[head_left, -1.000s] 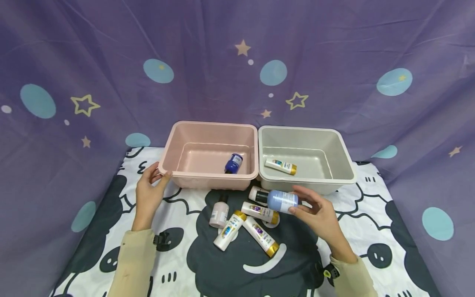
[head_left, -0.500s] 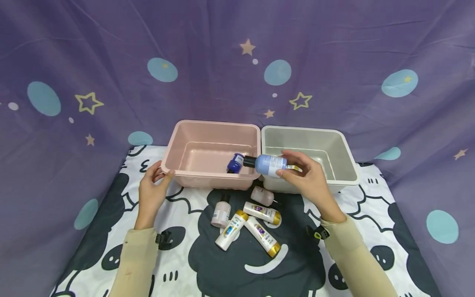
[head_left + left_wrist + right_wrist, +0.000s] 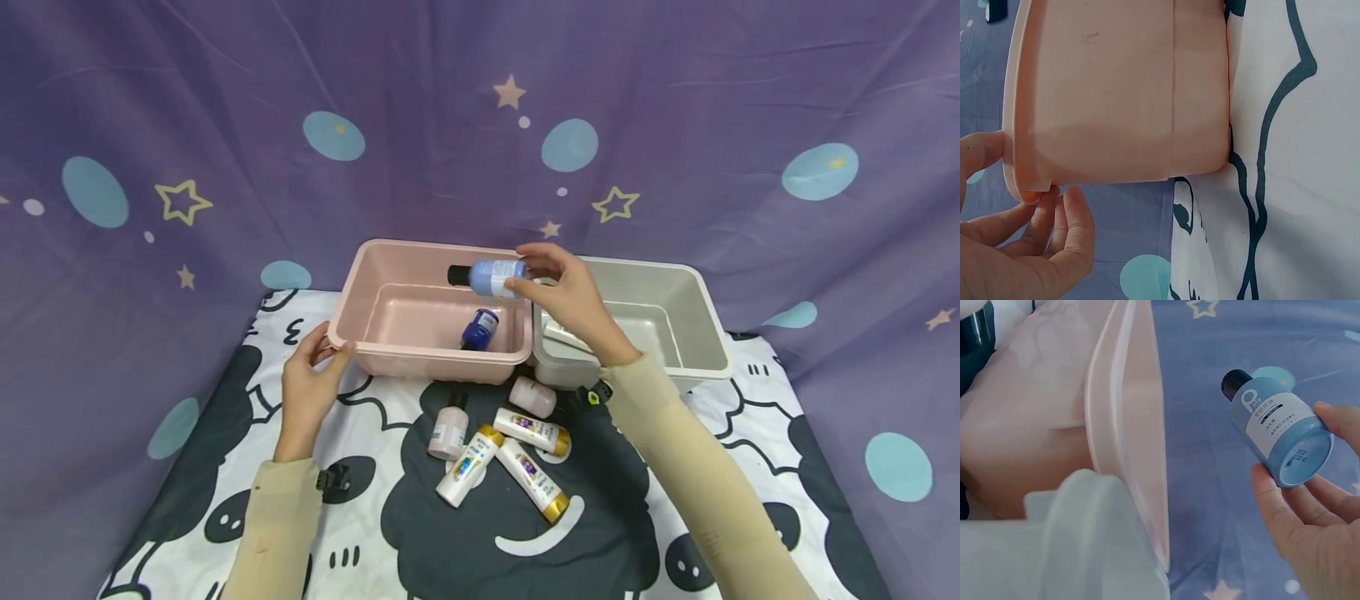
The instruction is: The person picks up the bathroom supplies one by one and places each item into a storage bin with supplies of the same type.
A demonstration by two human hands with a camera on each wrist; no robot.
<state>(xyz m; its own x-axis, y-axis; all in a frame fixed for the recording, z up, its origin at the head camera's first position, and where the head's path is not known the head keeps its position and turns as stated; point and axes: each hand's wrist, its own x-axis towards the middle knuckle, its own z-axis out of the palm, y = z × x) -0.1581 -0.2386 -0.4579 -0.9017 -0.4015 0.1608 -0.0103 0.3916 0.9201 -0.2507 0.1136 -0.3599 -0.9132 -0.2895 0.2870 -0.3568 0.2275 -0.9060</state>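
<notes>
My right hand [image 3: 566,296] holds a light blue bottle [image 3: 491,277] by its base end, above the right side of the pink bin [image 3: 431,357]. The bottle lies nearly level, its black cap pointing left; its white label faces the camera in the right wrist view. At the bin's near left corner, my left hand [image 3: 311,392] grips the rim, with thumb and fingers on either side of it in the left wrist view. Inside the pink bin lies a dark blue bottle [image 3: 480,330].
A grey bin [image 3: 675,321] stands against the pink one, with a white tube [image 3: 566,335] in it, partly hidden by my right arm. In front lie two pale pink bottles [image 3: 447,433] and several white tubes with gold caps [image 3: 530,431]. A purple cloth [image 3: 420,125] hangs behind.
My right hand has lifted the light blue bottle from among the things in front and carried it up and left, over the pink bin. My left hand stays at the bin's corner.
</notes>
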